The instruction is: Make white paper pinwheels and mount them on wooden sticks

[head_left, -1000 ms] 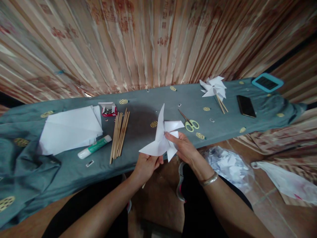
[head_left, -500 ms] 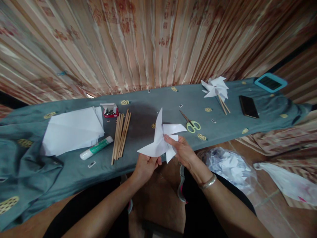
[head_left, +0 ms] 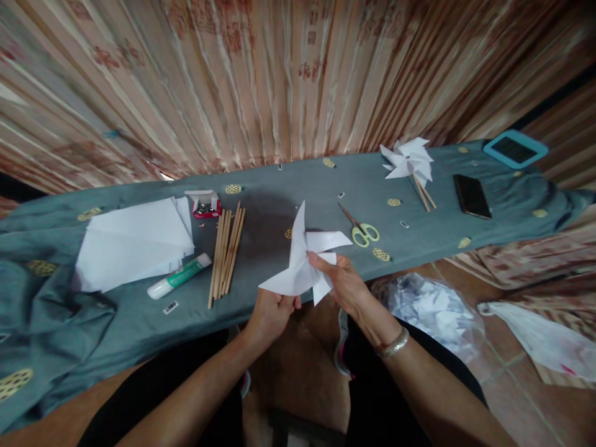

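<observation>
Head view showed both hands holding a half-folded white paper pinwheel [head_left: 300, 264] just in front of the near edge of the table [head_left: 139, 323]. The left hand [head_left: 270, 313] gripped the paper from below, at its 7 o'clock side, with the thumb pressed on the lower left blade. The right hand [head_left: 347, 285] was at the 4 o'clock side, and its fingertips [head_left: 314, 257] pinched the folded tips near the centre of the pinwheel. One blade pointed up to 12 o'clock, another to 2 o'clock, above the grip.

On the grey-blue cloth, at 10 o'clock from the hands, lay a bundle of wooden sticks [head_left: 226, 251], a glue stick [head_left: 179, 276] with a green label whose writing was too small to read, a stack of white paper sheets [head_left: 135, 242] and a small red box of pins [head_left: 206, 205]. Scissors with pale green handles [head_left: 361, 230] lay at 2 o'clock, and further a finished pinwheel [head_left: 407, 161] and a black phone [head_left: 472, 195].
</observation>
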Demonstrator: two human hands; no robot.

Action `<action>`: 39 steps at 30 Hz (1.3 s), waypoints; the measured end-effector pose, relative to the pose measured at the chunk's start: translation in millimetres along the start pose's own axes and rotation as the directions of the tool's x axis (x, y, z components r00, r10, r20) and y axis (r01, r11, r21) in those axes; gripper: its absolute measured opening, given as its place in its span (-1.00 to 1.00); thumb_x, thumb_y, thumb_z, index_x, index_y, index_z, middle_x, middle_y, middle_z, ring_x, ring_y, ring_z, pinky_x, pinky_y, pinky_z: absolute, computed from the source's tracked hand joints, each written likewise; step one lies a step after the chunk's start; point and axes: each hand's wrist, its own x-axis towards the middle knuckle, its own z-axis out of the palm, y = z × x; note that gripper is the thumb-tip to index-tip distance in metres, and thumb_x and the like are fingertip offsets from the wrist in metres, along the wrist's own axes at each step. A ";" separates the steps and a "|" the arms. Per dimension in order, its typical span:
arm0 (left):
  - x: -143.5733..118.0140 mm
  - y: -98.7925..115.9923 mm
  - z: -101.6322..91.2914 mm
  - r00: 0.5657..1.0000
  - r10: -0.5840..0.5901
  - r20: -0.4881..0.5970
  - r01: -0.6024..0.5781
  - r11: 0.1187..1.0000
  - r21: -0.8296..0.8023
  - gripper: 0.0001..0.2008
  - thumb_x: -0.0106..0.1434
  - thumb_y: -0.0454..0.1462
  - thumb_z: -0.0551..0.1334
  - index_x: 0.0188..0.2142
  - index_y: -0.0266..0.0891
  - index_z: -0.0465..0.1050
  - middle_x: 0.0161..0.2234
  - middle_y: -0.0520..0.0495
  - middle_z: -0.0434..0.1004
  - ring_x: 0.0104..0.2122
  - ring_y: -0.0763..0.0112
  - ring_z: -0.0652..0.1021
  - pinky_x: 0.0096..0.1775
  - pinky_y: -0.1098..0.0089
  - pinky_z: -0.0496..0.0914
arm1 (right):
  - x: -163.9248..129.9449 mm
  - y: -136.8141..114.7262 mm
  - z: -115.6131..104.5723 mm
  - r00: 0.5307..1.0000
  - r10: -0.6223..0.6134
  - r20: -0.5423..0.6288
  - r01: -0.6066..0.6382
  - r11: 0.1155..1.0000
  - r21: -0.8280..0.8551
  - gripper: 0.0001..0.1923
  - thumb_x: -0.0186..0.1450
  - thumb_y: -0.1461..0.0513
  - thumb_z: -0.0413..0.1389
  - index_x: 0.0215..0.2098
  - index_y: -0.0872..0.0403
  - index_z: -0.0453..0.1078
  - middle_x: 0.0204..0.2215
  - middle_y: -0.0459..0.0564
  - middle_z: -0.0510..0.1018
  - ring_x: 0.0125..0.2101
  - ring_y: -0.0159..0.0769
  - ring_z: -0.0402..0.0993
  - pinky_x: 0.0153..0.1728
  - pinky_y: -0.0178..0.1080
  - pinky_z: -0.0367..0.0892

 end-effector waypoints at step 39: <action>-31.8 25.8 14.2 0.978 -0.203 -0.040 0.137 0.781 -0.609 -0.55 -0.07 -0.05 0.42 -0.33 -0.36 0.47 -0.66 0.11 0.39 -0.75 0.64 0.22 -0.67 0.50 -0.01 | 14.4 9.7 -2.1 0.964 -0.252 0.084 0.240 0.688 -0.685 -0.63 0.03 -0.09 0.30 -0.48 0.03 0.48 -0.62 -0.13 0.54 -0.55 -0.35 0.40 -0.52 -0.34 0.21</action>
